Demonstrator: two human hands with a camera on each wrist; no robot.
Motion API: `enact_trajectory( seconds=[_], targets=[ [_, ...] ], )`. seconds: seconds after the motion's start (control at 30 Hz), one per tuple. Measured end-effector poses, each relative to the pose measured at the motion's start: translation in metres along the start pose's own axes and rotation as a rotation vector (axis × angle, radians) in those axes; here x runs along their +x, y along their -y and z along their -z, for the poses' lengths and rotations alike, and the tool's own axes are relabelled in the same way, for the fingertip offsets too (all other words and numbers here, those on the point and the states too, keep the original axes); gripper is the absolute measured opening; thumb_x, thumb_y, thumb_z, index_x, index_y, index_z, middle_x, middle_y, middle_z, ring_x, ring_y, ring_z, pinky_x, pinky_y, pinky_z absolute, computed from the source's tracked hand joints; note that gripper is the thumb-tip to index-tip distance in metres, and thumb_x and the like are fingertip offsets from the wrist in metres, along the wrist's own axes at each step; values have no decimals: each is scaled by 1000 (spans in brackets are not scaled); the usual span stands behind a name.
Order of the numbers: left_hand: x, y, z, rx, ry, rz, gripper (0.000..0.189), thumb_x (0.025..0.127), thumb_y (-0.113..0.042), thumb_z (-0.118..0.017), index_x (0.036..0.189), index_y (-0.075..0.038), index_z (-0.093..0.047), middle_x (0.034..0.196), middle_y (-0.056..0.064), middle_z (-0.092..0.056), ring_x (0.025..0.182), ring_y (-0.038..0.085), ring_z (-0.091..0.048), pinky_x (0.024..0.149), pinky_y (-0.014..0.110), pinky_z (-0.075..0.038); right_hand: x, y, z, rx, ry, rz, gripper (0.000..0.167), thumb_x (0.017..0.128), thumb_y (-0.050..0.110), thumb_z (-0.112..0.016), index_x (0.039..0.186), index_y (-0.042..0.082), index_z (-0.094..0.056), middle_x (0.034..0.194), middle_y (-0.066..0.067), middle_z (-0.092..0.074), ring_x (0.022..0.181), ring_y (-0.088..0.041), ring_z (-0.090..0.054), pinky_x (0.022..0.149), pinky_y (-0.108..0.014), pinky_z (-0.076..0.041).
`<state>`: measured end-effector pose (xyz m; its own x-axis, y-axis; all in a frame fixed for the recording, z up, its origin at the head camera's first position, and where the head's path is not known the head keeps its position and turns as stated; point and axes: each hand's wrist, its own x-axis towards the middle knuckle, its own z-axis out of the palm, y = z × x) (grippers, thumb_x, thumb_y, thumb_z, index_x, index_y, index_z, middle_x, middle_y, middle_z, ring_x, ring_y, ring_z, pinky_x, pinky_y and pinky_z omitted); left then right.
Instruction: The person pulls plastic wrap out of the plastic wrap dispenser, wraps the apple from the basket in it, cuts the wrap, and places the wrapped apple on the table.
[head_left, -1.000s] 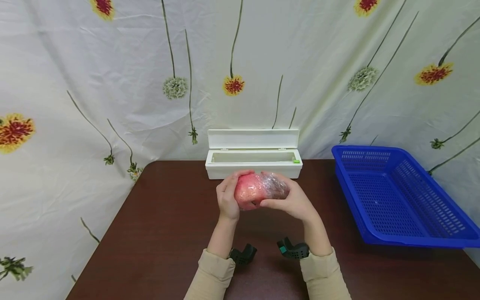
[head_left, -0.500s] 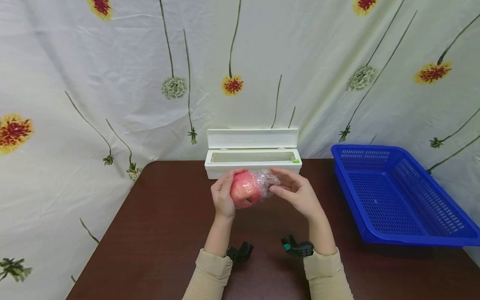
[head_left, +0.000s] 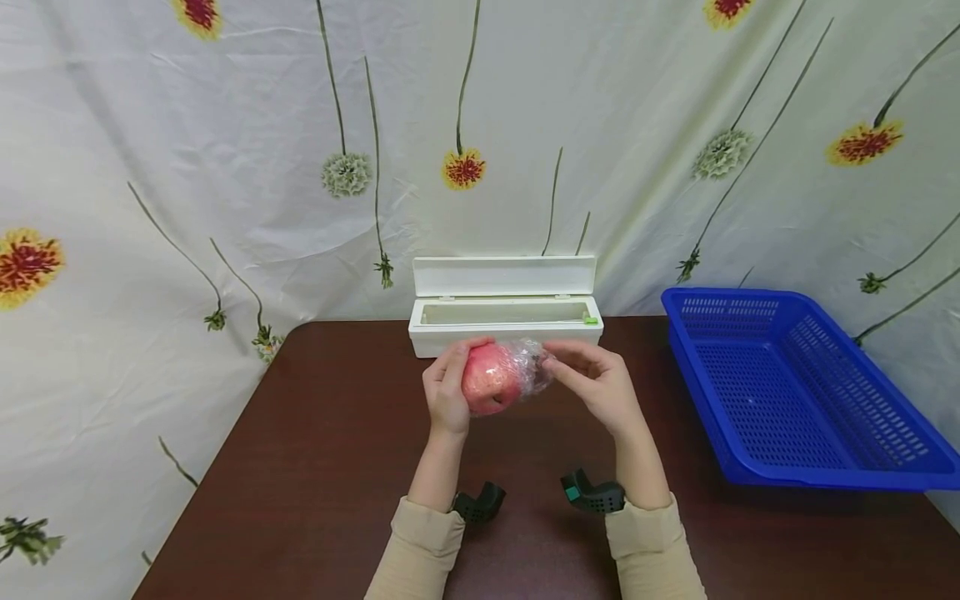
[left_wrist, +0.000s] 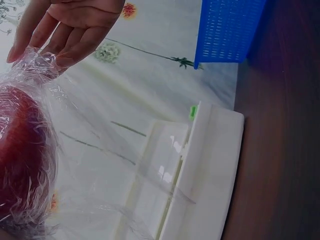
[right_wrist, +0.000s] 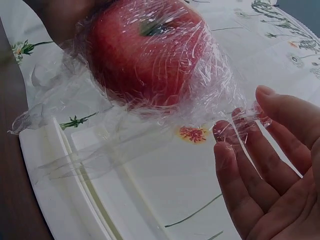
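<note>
A red apple (head_left: 491, 383) wrapped in clear cling film (head_left: 531, 365) is held above the table in the head view. My left hand (head_left: 447, 387) grips the apple from its left side, fingers curled round it. On the other side, my right hand (head_left: 603, 387) pinches the gathered end of the film between thumb and fingers. The right wrist view shows the apple's stem hollow (right_wrist: 152, 27) under the wrinkled film, and a loose flap of film (right_wrist: 65, 162) trailing away. In the left wrist view the twisted film end (left_wrist: 35, 65) meets the right fingers.
Behind the hands stands a long white box (head_left: 506, 340), its lid raised, with a green piece at its right end. A blue plastic basket (head_left: 697, 408) sits on the right of the dark brown table (head_left: 322, 467). A flowered curtain hangs behind.
My right hand has slid off the apple's right side to the film's end, which is now gathered closer to the apple. The apple has shifted slightly left with my left hand.
</note>
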<state>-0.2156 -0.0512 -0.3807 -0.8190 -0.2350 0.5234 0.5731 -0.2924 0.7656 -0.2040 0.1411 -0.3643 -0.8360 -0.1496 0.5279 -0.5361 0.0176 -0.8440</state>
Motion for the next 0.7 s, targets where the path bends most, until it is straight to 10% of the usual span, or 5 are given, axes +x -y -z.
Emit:
enact_trajectory(
  seconds=[0.7],
  targets=[
    [-2,1,3,-22,68,-14,38,95,-17,-44,94,15,-64,90,4,-72,89,22,-62,73,31,-51,3,-1,4,18,-337,36,15,85,-2,-66,94,-14,-67,73,4,-68,64,-9,-63,63,-23,-53]
  ],
)
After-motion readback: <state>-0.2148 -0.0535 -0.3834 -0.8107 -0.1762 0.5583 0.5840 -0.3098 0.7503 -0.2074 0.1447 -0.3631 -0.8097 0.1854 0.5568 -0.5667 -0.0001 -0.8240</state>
